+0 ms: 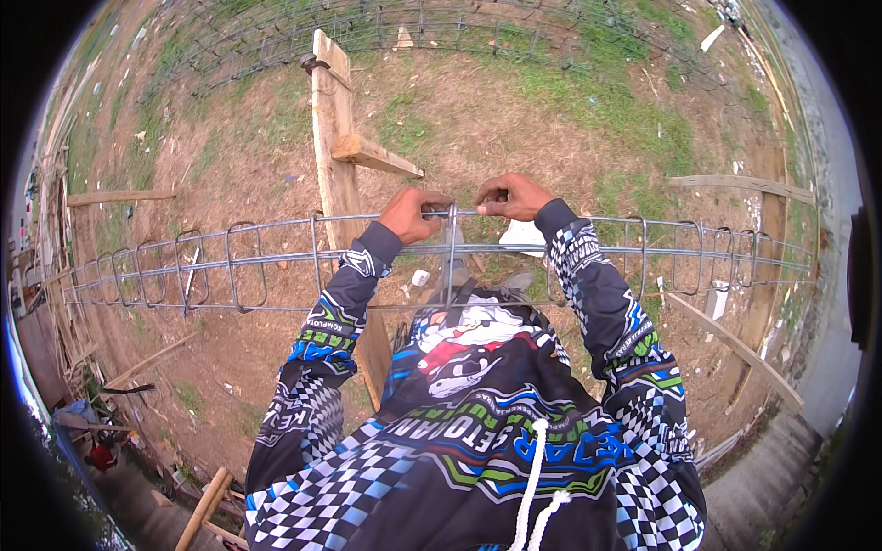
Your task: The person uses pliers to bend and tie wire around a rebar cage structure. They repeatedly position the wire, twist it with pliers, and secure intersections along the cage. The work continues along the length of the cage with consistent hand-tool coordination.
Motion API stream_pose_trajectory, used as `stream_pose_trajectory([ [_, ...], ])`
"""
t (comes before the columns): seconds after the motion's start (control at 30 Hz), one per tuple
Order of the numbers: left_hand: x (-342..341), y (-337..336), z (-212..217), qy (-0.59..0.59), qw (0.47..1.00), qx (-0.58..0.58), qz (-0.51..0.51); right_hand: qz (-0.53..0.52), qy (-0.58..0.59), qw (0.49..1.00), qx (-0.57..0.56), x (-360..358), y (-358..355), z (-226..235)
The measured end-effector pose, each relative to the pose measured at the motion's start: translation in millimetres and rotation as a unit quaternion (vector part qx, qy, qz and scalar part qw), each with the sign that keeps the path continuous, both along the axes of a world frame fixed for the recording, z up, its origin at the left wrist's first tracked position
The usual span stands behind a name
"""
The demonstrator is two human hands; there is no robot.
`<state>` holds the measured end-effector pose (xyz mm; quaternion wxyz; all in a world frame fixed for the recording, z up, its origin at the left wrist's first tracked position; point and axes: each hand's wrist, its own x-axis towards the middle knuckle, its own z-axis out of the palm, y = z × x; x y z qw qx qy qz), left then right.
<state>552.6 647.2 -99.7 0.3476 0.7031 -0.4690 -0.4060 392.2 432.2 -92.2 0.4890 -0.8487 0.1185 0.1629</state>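
The scene is outdoors: a bare patch of brown dirt ground [230, 340] with scattered green grass lies beneath and beyond the fingers, littered with small scraps. A long horizontal cage of grey steel reinforcing bars with rectangular wire stirrups [230, 266] spans the view from far left to far right, raised off the ground at about chest level. It rests against an upright rough wooden plank post [333, 138] with a short crosspiece, just left of the fingers. Beyond the fingers, at the top of the view, a sheet of grey wire mesh [367, 37] lies on the grass. A loose wooden plank [735, 344] slants on the ground to the right, below the cage.

The left hand [411, 214] and right hand [513, 195] sit close together on the cage's top bar, either side of one upright stirrup [451, 253]. Both sets of fingers are curled closed, pinching at the top of that stirrup where it meets the bar. No containers can be made out near the hands
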Motion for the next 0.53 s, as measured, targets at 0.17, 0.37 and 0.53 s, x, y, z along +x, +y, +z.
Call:
stream_pose_trajectory([
  [0.17, 3, -6, -2, -0.011, 0.999, 0.031, -0.043, -0.043, -0.003, 0.998, -0.039, 2, 3, -4],
  [0.37, -6, 1, -12, -0.16, 0.981, -0.084, -0.073, -0.034, 0.021, 0.995, -0.095, 3, 15, 18],
  [0.53, -5, -3, -10, -0.066, 0.992, 0.051, -0.096, -0.054, 0.072, 0.988, -0.126, 6, 19, 21],
])
